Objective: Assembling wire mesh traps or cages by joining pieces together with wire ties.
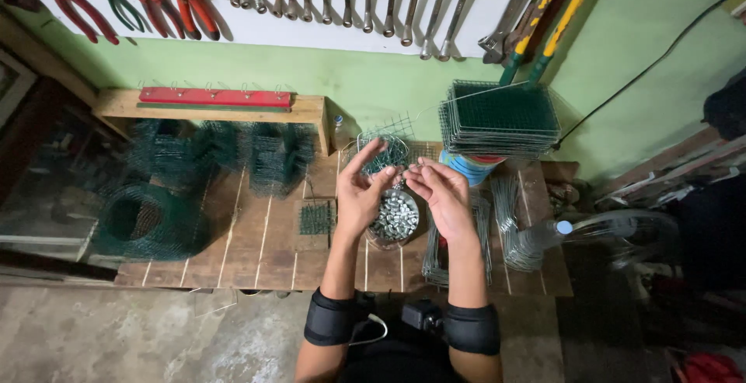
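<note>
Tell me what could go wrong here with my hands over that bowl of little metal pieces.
The bowl of small metal pieces sits right under your left hand and right hand; a bump might scatter them across the wooden table. The small piece at your fingertips could drop into a gap between planks. The stack of mesh panels perches on a tub and looks tippable.

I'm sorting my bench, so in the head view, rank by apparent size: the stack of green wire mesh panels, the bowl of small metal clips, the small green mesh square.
1. Stack of green wire mesh panels
2. Bowl of small metal clips
3. Small green mesh square
</note>
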